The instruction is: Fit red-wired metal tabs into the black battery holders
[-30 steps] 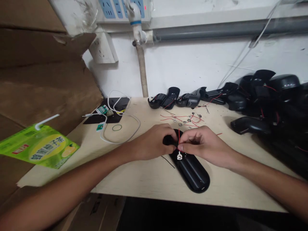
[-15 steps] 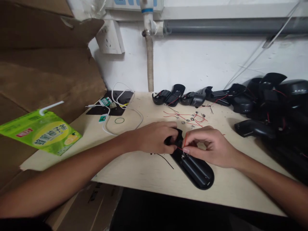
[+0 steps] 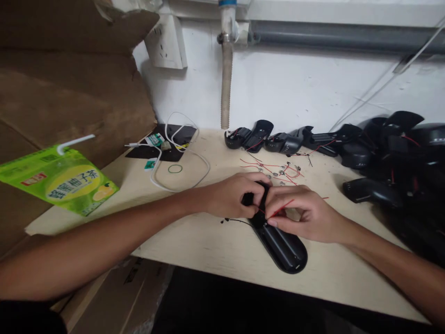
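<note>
A black plastic housing (image 3: pixel 285 246) lies at a slant on the table, its rounded end toward the front edge. My left hand (image 3: pixel 231 195) is closed over its upper end, fingers curled and thumb low against it. Between thumb and forefinger, my right hand (image 3: pixel 306 211) pinches a red wire (image 3: pixel 284 207) just above the housing. One stretch of that wire runs left toward my left thumb, while the loose end points up and right. A small metal piece shows below the right fingertips, mostly hidden. Beside the housing lies a thin black wire (image 3: pixel 239 220).
Red wires with small metal parts (image 3: pixel 281 172) lie behind my hands. Several black housings (image 3: pixel 248 137) line the wall, with a heap (image 3: pixel 389 148) at right. A white cable (image 3: pixel 205 171), a green drink carton (image 3: pixel 74 185) and a cardboard box (image 3: pixel 69 93) are on the left.
The red wire's loose end has swung from upright to slanting right. Both hands stay at the housing. The camera view has shifted slightly.
</note>
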Tool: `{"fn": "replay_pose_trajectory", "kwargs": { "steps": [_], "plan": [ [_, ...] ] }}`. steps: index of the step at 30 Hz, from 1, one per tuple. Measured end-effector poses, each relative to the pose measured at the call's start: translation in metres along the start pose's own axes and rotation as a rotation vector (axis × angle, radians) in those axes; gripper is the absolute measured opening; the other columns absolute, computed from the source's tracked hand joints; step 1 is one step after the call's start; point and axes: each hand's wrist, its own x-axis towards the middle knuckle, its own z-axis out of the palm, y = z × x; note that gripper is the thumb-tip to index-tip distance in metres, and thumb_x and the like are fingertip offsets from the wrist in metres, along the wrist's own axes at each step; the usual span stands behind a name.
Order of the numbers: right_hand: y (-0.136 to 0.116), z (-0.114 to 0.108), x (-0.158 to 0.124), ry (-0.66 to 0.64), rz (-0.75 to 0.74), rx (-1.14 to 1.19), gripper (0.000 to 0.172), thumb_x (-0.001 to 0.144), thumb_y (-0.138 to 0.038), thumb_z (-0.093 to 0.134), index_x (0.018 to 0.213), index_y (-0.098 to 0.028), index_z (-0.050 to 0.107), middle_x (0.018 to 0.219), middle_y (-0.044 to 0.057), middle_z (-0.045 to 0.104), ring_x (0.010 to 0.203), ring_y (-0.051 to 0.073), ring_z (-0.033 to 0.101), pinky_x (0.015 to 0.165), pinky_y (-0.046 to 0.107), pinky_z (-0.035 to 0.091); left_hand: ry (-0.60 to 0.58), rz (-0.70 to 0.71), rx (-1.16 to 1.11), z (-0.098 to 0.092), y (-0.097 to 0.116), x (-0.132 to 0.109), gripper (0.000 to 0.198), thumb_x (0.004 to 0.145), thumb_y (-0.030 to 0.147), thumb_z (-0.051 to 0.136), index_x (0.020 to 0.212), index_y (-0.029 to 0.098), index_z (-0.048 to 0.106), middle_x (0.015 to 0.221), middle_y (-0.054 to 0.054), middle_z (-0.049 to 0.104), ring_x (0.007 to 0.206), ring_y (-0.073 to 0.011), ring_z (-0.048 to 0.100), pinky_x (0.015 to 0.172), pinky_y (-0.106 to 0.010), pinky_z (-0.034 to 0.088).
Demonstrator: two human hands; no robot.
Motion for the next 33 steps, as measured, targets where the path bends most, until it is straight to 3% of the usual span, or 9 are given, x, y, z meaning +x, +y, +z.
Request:
{"fn": "replay_pose_trajectory", "kwargs": {
  "steps": [6,19,26,33],
  "plan": [
    [-0.009,0.003,-0.007,-0.012,0.006,-0.107,0.01,0.088,-0.013,0.057,0.083,-0.013,0.066,0.077,0.003,0.058,0.069,0.011,0.057,0.061,0.024,0.045,0.01,0.01,-0.053,0.003,-0.006,0.003,0.013,0.071,0.003,0.058,0.073,0.016,0.058,0.096,-0.003,0.06,0.089,-0.0134,0.058,0.084,-0.029,0.044],
    [-0.023,-0.005,-0.007,-0.159,-0.021,-0.397,0.019,0.093,-0.014,0.045,0.087,-0.016,0.064,0.083,0.005,0.06,0.068,0.012,0.055,0.059,0.025,0.043,0.02,0.023,-0.002,0.006,-0.002,0.006,0.018,0.071,0.0,0.052,0.076,0.017,0.054,0.089,-0.002,0.056,0.087,-0.0144,0.054,0.082,-0.028,0.042],
    [-0.031,-0.005,-0.006,-0.188,-0.097,-0.543,0.024,0.091,-0.008,0.04,0.085,-0.013,0.063,0.072,0.005,0.056,0.059,0.013,0.051,0.054,0.028,0.039,0.023,0.03,0.045,0.008,0.002,0.007,0.02,0.073,-0.002,0.052,0.078,0.018,0.054,0.088,-0.002,0.056,0.087,-0.0141,0.054,0.083,-0.027,0.042],
    [-0.042,-0.001,-0.005,-0.213,-0.198,-0.74,0.035,0.088,0.0,0.032,0.07,-0.014,0.06,0.066,0.004,0.052,0.055,0.014,0.045,0.051,0.031,0.034,0.053,0.031,0.084,0.012,0.005,0.007,0.02,0.073,0.0,0.05,0.078,0.018,0.054,0.087,-0.001,0.056,0.085,-0.014,0.054,0.082,-0.027,0.042]
  ]
}}
